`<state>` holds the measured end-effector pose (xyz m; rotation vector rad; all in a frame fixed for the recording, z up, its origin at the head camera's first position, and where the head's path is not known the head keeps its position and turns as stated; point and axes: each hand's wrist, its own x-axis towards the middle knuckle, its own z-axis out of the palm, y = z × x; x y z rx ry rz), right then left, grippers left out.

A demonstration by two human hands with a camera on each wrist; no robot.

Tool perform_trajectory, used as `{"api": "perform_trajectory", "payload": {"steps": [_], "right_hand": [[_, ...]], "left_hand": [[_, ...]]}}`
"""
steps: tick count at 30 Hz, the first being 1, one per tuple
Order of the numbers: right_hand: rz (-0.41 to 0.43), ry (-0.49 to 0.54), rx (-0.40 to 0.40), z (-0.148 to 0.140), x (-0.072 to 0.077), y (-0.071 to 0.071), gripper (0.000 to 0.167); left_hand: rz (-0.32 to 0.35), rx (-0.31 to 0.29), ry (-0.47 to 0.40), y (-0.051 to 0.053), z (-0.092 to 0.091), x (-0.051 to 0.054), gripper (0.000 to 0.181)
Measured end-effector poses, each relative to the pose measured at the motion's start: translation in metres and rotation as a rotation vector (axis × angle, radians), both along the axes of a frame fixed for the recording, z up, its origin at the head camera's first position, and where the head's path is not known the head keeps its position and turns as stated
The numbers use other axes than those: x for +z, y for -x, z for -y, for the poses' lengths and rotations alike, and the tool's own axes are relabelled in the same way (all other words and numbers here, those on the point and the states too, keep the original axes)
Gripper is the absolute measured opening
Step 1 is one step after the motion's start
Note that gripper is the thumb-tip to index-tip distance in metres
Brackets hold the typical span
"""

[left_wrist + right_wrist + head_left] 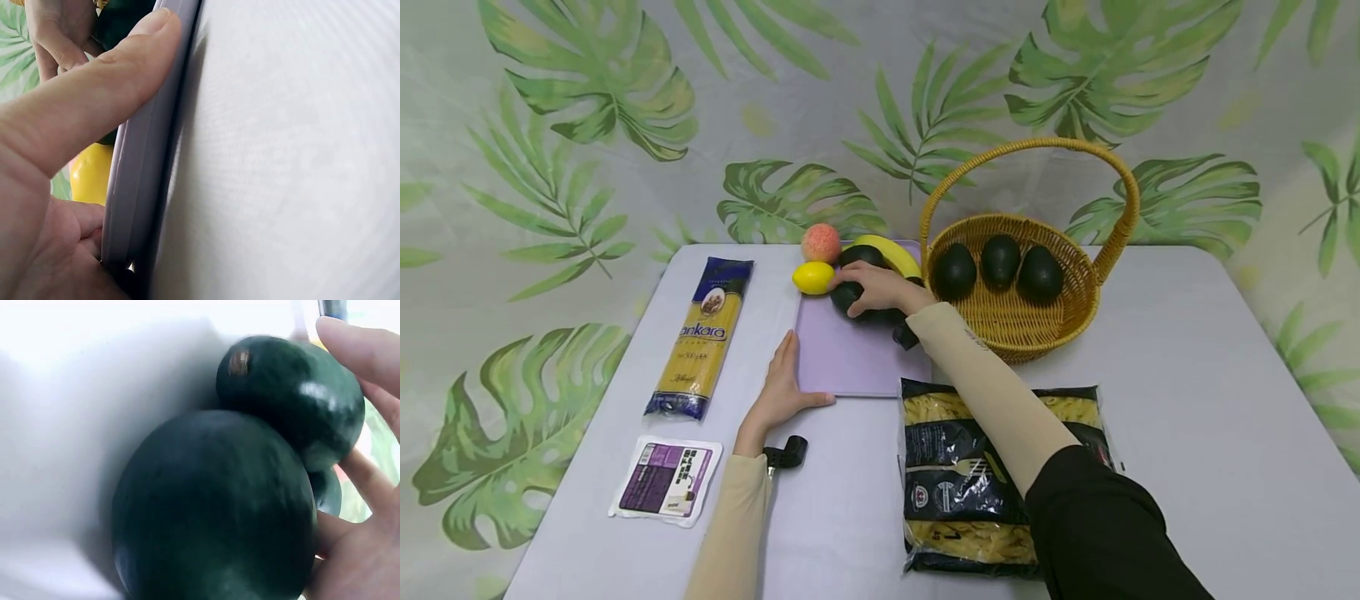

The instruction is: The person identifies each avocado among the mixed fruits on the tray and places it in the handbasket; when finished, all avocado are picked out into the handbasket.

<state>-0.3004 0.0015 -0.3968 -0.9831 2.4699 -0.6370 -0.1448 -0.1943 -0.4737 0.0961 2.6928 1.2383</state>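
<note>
A lilac tray bears several dark green avocados, with a banana, a peach and a lemon around them. My right hand reaches over the tray, its thumb and fingers around one avocado; a larger-looking one lies beside it in the right wrist view. Against the tray's near left corner rests my left hand, fingers extended along the left side and thumb on the near edge.
A wicker basket with a tall handle holds three avocados right of the tray. A large pasta bag lies in front, under my right forearm. Spaghetti and a white-and-purple packet lie on the left.
</note>
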Motion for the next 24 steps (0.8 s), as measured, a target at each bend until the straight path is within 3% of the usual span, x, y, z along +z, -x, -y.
{"api": "perform_trajectory", "payload": {"steps": [8, 14, 19, 24], "right_hand": [[-0.025, 0.031, -0.047, 0.001, -0.004, -0.003, 0.044], [0.042, 0.23, -0.02, -0.011, 0.004, -0.007, 0.044], [0.109, 0.425, 0.026, -0.03, 0.02, -0.013, 0.046], [0.201, 0.515, 0.042, -0.058, 0.037, -0.023, 0.045]], "left_hand": [[-0.001, -0.001, -0.003, -0.001, -0.001, 0.001, 0.123], [0.009, 0.005, 0.001, 0.0, -0.001, -0.001, 0.125], [0.015, 0.01, 0.011, 0.0, -0.001, 0.0, 0.125], [0.011, 0.012, 0.008, 0.0, -0.001, 0.0, 0.125]]}}
